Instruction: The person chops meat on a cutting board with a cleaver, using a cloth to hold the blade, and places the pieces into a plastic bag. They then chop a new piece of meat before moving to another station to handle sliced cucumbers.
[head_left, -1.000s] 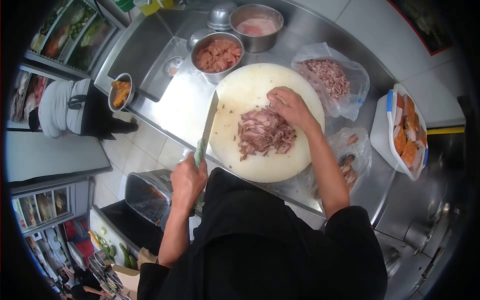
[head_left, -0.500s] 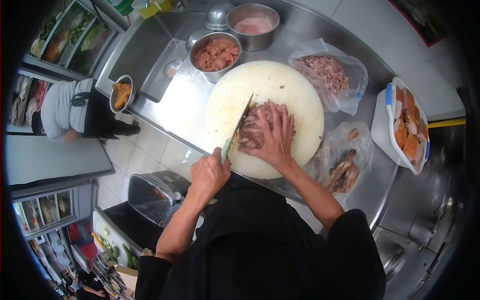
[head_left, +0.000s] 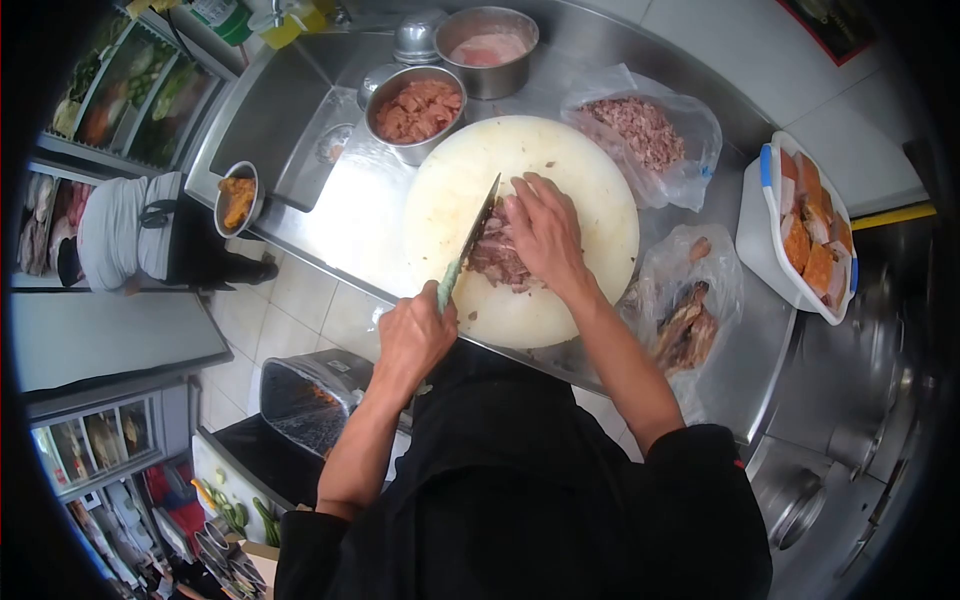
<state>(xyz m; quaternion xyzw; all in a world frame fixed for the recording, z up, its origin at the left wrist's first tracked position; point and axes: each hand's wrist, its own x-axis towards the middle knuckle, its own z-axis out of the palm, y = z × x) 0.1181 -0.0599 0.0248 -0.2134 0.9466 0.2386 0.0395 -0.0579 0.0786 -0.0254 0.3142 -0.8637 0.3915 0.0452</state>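
Note:
My left hand (head_left: 418, 335) is closed around the pale green handle of a kitchen knife (head_left: 478, 232). Its blade points away from me and stands along the left side of some chopped meat (head_left: 500, 257) on a round white cutting board (head_left: 590, 300). My right hand (head_left: 548, 235) lies over the right part of this meat, fingers stretched out and close together near the blade. The palm hides some of the meat beneath it. A few small scraps are scattered on the board.
Behind the board stand metal bowls of raw meat (head_left: 418, 112) and pinkish liquid (head_left: 488, 50). Plastic bags hold diced meat (head_left: 640, 130) and roasted pieces (head_left: 688, 330). A white tub (head_left: 765, 240) sits right; a bowl (head_left: 238, 200) perches left. Another person (head_left: 140, 230) bends at far left.
My right hand's spread fingers have drawn together and shifted off the meat's near part, exposing cut pieces. The knife stays at the meat's left side. The whole view has shifted slightly.

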